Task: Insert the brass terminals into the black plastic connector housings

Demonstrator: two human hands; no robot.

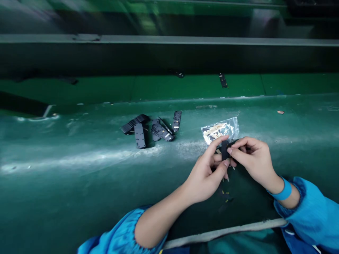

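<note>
Both hands, left hand (209,173) and right hand (251,157), pinch one small black part (225,150) right of centre; clear bag (219,129) just above, on green counter (79,183).

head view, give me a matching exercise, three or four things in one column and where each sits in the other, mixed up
Things:
1. small black part
2. pile of black parts
3. clear bag
4. blue wristband

Places:
A. on the right wrist
B. on the green bench, left of the hands
C. pinched between left hand and right hand
D. just beyond the hands

Pairs: 1-C, 2-B, 3-D, 4-A
</note>
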